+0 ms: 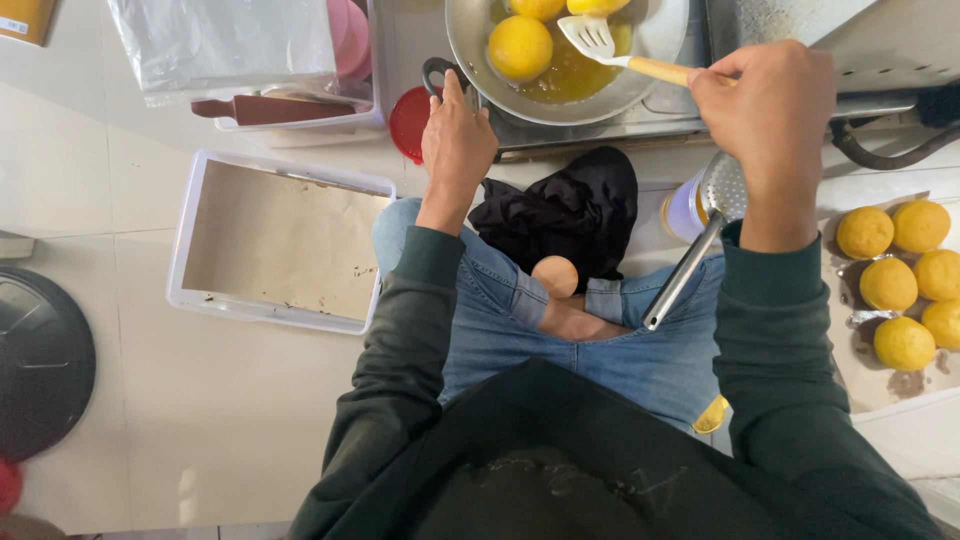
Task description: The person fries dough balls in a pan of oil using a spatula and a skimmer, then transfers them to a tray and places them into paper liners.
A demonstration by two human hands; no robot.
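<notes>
I see my right hand closed in a full grip around the wooden handle of a slotted spatula, whose pale blade reaches left from the grip into the metal frying pan, resting in the oil between yellow dough balls. My left hand wraps shut on the pan's dark handle, just below the pan's rim. Right beside that grip sits a red lid. Below my right grip, a metal skimmer lies across my jeans, its round head near my wrist. Further right of that grip, more fried yellow balls lie on paper. Left of my left arm lies a white paper-lined tray on the floor.
</notes>
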